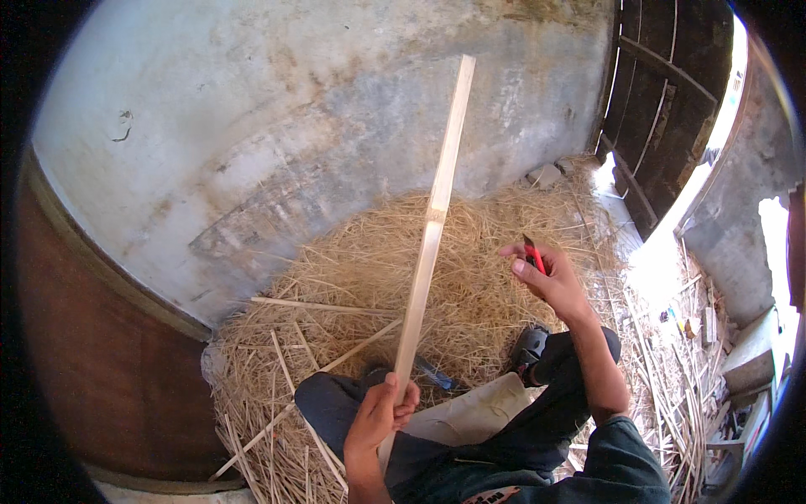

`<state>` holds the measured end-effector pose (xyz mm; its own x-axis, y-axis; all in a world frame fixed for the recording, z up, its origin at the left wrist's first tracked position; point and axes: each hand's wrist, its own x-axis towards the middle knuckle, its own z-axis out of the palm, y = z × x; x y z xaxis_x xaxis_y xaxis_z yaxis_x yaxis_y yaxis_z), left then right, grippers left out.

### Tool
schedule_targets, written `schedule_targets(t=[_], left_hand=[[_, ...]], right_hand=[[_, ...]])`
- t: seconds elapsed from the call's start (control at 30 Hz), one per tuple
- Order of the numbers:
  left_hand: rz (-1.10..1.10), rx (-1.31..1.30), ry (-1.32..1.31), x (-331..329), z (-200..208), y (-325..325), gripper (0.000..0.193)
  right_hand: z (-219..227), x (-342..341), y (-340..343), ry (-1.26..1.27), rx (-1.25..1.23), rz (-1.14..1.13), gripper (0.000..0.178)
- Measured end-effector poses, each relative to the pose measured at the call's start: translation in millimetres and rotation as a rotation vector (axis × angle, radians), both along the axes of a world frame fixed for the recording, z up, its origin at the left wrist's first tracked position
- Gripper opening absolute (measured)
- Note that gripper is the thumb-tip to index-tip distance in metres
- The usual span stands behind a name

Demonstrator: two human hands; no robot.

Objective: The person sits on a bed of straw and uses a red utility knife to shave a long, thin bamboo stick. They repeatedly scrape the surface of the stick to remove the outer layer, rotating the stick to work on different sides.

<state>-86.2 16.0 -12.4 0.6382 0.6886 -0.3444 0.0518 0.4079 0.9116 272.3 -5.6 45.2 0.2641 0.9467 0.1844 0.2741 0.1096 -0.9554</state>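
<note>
My left hand [382, 416] is wrapped round the lower part of a long, pale bamboo strip [445, 172]. The strip leans slightly right as it rises, and a node crosses it about midway. Well off to its right, my right hand [546, 277] is raised with a red utility knife [535, 254] gripped in it. The knife's dark blade points up and does not touch the bamboo. Between my legs lies a whitish sheet or sack [470, 412], partly covered by my thigh and forearm.
Shavings [470, 269] are heaped on the floor ahead, with several thin bamboo strips [327, 309] at the left. A blue object [435, 375] lies near my feet. A stained wall [353, 109] stands behind; a dark wooden door [663, 92] is at the far right.
</note>
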Motion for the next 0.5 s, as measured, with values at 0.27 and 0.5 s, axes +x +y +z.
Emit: schedule_targets(t=[0.27,0.5], left_hand=[[-0.098,-0.006,0.005,34.9,12.3,-13.2,0.058],[-0.170,0.065,0.093,52.8,9.3,-17.9,0.049]], right_hand=[[-1.7,-31.7,6.0,0.204,0.062,0.177,0.044],[-18.0,-42.7,4.5,0.248,0.041,0.067,0.029]])
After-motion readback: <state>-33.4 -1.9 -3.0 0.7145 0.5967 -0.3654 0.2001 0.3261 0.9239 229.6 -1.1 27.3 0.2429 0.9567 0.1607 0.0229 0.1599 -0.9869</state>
